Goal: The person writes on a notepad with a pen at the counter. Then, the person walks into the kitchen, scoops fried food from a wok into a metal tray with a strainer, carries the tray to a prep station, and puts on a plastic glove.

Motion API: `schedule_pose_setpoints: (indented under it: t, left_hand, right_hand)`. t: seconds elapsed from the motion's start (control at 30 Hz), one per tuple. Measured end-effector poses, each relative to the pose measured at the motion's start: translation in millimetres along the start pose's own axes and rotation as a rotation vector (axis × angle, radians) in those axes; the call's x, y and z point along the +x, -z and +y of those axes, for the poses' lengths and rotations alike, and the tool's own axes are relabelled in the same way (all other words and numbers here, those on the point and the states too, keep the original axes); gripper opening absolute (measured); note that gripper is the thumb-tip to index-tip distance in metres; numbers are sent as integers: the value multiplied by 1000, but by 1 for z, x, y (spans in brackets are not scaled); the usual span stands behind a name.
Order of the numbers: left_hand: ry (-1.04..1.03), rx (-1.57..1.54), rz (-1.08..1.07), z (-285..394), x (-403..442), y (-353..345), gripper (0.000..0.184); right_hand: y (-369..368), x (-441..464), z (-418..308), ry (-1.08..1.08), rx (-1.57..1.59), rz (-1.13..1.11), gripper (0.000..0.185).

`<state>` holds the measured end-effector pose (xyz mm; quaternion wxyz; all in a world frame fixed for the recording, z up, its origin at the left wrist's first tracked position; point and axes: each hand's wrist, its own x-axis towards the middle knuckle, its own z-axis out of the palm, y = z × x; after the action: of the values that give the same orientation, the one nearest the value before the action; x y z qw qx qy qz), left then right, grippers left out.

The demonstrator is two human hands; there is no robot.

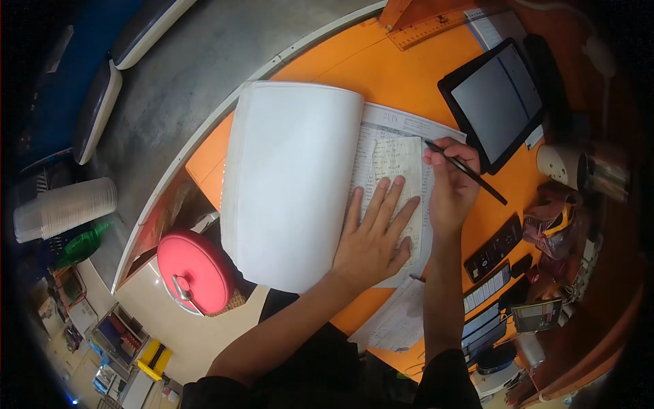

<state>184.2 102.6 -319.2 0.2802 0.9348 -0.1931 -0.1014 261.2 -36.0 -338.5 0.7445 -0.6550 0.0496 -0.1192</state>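
My left hand (375,235) lies flat with fingers spread on a small handwritten slip (398,160). Under the slip is a printed sheet (429,123) with rows of text and a handwritten mark at its top. A large blank white page (296,177) is turned over to the left, its edge beside my left hand. My right hand (453,180) is closed around a dark pen (487,189), whose upper-left end is near the slip's top right corner. I cannot tell whether that end touches the paper.
A tablet (497,102) lies right of the papers on the orange desk (327,61), with a ruler (429,31) above. A remote control (493,248), phones and a cup (558,165) line the right side. A pink round-lidded container (194,273) stands below left.
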Motion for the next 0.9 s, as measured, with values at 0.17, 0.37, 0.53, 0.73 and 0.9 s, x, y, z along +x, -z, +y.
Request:
schedule_pose_setpoints:
  t: [0.17,0.37,0.53,0.73,0.9]
  left_hand:
    - [14,10,29,1,1,-5,60]
    - [32,12,32,3,3,-2,56]
    - [33,21,40,2,3,-4,57]
    - [33,27,46,1,2,-9,58]
    - [36,30,41,1,3,-8,58]
  right_hand:
    - [4,-8,15,79,-180,-28,26]
    - [0,-8,18,226,-416,-22,26]
    - [3,-7,21,317,-486,-38,27]
    - [1,-7,20,278,-493,-50,28]
    - [5,-8,24,275,-439,2,27]
